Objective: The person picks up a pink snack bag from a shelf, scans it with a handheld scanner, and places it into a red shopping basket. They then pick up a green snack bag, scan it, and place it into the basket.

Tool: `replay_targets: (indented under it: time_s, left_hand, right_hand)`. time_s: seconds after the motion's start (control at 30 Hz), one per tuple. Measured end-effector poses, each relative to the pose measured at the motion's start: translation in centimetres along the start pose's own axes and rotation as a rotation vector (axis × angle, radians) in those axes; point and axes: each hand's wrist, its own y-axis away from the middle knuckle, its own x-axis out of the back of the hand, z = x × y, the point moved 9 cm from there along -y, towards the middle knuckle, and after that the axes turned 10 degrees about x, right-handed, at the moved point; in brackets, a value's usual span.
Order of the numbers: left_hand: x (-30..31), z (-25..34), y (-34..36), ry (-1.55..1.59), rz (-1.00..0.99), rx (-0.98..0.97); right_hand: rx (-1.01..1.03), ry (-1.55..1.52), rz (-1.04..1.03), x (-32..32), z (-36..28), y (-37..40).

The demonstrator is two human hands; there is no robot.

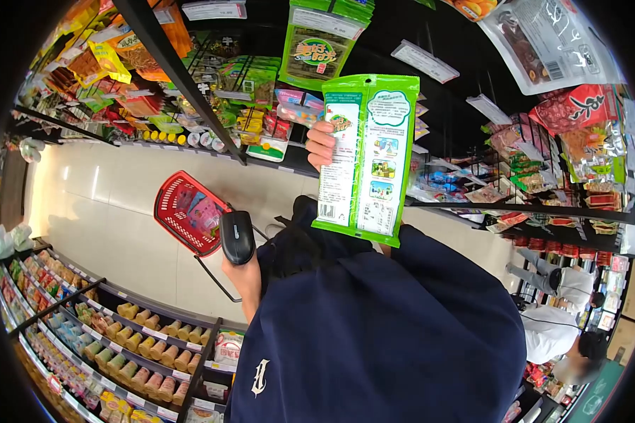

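Observation:
My right hand (320,146) is closed on a bright green snack packet (363,162), its fingers curled over the left edge. The packet's printed back faces me, with text, small cartoon pictures and a barcode at the lower left; it hides most of the hand. My left hand (243,282) grips a black barcode scanner (238,238) at the lower left. Just beyond the scanner is a red shopping basket (164,204) with pink and purple packets (203,211) inside. Similar green packets (316,53) hang on the rack above.
Hanging snack bags fill the racks ahead, including a silver-white pouch (543,46) and a red bag (571,109). Price tags (425,61) stick out from the hooks. Shelves of cups (148,345) stand lower left. Two people in white tops (549,331) are at right.

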Motion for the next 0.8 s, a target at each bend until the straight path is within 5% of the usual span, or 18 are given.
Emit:
replay_targets:
  time_s: [0.8]
  left_hand:
    - [-1.0, 0.7, 2.3, -0.093, -0.081, 0.029]
  right_hand:
    - [0.095, -0.039, 0.096, 2.2, -0.1, 1.7]
